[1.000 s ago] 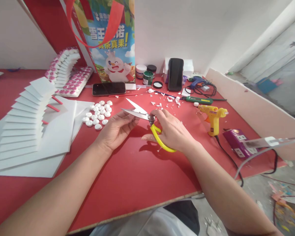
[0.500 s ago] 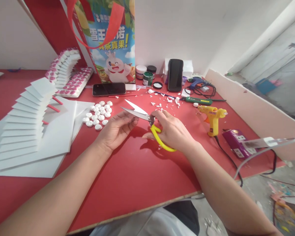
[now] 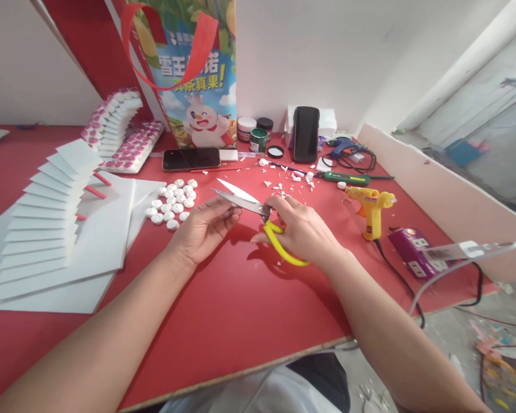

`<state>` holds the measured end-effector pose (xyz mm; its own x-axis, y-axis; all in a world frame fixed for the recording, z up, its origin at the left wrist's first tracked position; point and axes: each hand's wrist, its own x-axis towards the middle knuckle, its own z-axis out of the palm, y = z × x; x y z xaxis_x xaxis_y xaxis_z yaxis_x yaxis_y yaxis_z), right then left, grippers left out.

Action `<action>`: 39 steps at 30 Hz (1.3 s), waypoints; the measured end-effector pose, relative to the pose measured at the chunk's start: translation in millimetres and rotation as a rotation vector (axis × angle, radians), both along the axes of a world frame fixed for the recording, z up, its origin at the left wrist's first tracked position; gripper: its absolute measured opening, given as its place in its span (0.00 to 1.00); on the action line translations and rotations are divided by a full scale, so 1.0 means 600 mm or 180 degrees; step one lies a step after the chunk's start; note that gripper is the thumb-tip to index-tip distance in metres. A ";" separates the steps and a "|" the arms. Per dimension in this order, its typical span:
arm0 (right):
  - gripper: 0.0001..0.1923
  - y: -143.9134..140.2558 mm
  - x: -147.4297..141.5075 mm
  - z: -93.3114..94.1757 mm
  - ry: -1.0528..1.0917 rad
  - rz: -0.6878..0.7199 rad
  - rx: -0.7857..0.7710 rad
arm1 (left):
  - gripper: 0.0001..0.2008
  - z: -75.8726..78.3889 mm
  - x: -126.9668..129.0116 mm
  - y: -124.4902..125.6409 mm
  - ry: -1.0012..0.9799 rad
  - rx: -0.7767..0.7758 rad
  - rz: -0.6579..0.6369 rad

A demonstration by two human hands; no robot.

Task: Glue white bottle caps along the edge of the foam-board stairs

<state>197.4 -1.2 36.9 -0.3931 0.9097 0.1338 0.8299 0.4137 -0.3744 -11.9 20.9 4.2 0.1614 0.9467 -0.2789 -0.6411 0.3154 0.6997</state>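
Panels [image 3: 40, 221], white and fanned, lie far left; then small white discs [image 3: 171, 200]; then the left hand [image 3: 207, 225], curled at the scissors' [image 3: 254, 206] parted blades, its hold unclear. The right hand [image 3: 303, 226] grasps the scissors above the red table [image 3: 241, 312]; a yellow glue gun [image 3: 372, 206] sits farther right.

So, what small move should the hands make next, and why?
Probably the bare left hand should draw its fingertips slightly back before the bare right hand closes the yellow-handled metal scissors: the silver blades stand open, and those fingertips sit close beside the lower blade.
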 end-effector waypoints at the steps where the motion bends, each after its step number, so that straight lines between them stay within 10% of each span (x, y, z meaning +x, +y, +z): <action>1: 0.31 0.000 0.001 0.001 0.0009 0.0016 -0.0032 | 0.04 -0.001 0.000 0.000 0.0010 -0.0006 0.0001; 34: 0.27 -0.001 0.010 0.006 0.0052 0.0116 0.0074 | 0.04 0.002 0.002 -0.003 0.0004 0.0088 -0.0325; 39: 0.23 0.009 0.015 0.005 0.0114 -0.0616 -0.0017 | 0.08 0.004 0.000 -0.006 0.0104 0.0040 -0.0407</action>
